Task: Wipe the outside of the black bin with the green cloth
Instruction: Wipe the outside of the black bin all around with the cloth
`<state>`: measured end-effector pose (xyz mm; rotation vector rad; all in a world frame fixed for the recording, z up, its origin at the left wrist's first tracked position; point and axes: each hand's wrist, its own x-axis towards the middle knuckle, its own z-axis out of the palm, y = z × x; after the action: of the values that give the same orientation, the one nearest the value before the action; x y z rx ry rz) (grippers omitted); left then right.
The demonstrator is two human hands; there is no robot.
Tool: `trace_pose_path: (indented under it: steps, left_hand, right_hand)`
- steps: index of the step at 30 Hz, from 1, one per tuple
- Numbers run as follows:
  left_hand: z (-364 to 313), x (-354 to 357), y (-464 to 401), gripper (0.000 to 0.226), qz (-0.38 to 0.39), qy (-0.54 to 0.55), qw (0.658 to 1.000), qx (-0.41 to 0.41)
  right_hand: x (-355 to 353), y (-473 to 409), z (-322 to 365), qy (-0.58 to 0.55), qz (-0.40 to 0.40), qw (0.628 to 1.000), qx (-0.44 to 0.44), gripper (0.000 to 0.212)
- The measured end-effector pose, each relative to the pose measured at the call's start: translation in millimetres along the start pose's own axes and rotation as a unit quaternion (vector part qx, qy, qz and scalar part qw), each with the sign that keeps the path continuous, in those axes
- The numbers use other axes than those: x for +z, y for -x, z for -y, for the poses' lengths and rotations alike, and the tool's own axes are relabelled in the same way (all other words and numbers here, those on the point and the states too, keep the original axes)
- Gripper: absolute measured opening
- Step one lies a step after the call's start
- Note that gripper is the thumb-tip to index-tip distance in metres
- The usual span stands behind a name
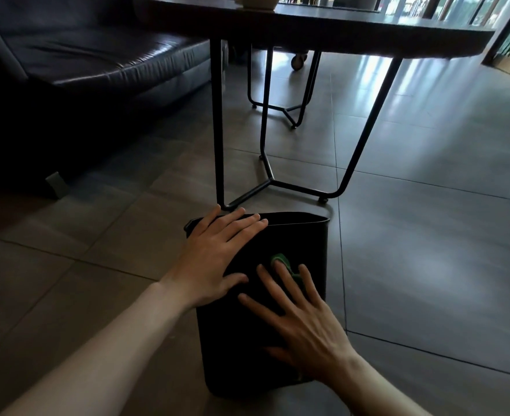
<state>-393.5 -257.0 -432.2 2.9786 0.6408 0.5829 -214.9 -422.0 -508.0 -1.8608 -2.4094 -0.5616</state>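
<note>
Both forearms enter from the near edge of the head view, bare, reaching toward the black bin (307, 253), which lies on its side on the tiled floor (427, 235) with its open mouth pointing far, toward the table legs (265, 163). No brand, label or writing can be read on the bin or on anything else in view.

Right hand (301, 319) lies flat on the upper side of the bin, fingers straight and spread, pressing the green cloth (282, 261) against the wall; only a small fold of the cloth shows, just beyond the fingertips, and the rest is hidden under the palm and fingers.

Left hand (217, 256) rests open on the bin's left side near the rim, fingers extended over the top edge and thumb laid across the wall, steadying it without curling round anything. The two hands are just beside each other, thumb close to right forefinger.

Beyond the bin stands a dark tabletop (337, 28) on thin black metal legs. A dark leather sofa (91, 55) occupies the far left. A pale bowl (256, 1) sits on the tabletop's far edge, cut off by the frame.
</note>
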Motion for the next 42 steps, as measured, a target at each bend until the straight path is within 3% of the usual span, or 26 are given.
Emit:
trace_pose_path:
  steps: [3,7,9,22,27,34,37,42]
  left_hand:
    - [-2,-2,1,0.105,-0.004,0.008,1.000,0.000]
    - [-5,-3,2,0.104,0.002,0.012,1.000,-0.005]
    - [-5,-4,2,0.104,0.005,0.014,1.000,-0.008]
    - [-9,-7,3,0.103,-0.002,0.014,1.000,-0.007]
    - [-11,-10,4,0.104,0.000,0.018,1.000,-0.011]
    - [-12,-9,6,0.105,-0.004,0.015,1.000,-0.005]
    - [-12,-8,7,0.105,-0.007,0.012,1.000,-0.002]
    - [-13,-7,6,0.103,-0.014,0.016,1.000,-0.006]
  right_hand:
    - [0,-8,-9,0.025,-0.043,0.998,-0.035,0.094]
    - [4,-11,-12,-0.005,-0.137,0.989,-0.046,0.048]
    - [5,-11,-12,-0.014,-0.156,0.987,-0.042,0.043]
    - [16,-2,-5,0.017,-0.079,0.997,0.019,0.073]
    - [14,10,-1,-0.011,-0.044,0.999,-0.011,0.070]
    - [30,44,13,0.036,0.035,0.995,-0.084,0.092]
    - [27,40,8,0.030,-0.005,0.995,-0.097,0.075]
    - [-7,-10,-29,-0.037,-0.108,0.993,0.007,0.067]
